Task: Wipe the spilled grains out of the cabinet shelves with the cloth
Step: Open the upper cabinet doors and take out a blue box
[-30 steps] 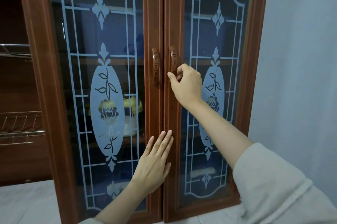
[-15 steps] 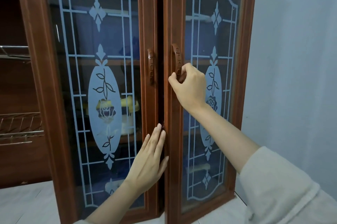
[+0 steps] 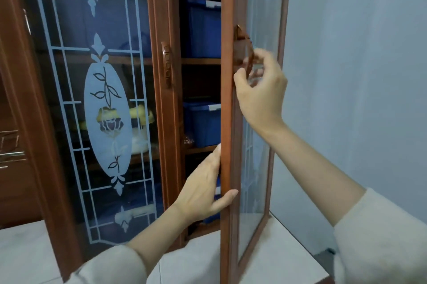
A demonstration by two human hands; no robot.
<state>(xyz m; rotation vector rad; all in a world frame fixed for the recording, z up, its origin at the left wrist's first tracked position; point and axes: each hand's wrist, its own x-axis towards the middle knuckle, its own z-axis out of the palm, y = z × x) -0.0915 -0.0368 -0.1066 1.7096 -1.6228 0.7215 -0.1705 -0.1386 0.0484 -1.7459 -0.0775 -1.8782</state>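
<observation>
A: Where are the grains (image 3: 189,140)?
B: A small brownish heap on your middle wooden cabinet shelf (image 3: 198,149), just beside a blue plastic bin (image 3: 203,124).
A: Grip?
B: Your left hand (image 3: 203,189) pinches the edge of the open glass-paned right door (image 3: 227,122). Your right hand (image 3: 261,94) curls round its brown handle (image 3: 242,36), blurred. The cloth: cannot pick it out.

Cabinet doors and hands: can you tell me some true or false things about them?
1. The right door is open. True.
2. The left hand holds a cloth. False: it grips the right door's edge and has no cloth.
3. Blue boxes are inside. True.
4. The left door is open too. False: it is shut.
5. The right hand is at the handle. True.
</observation>
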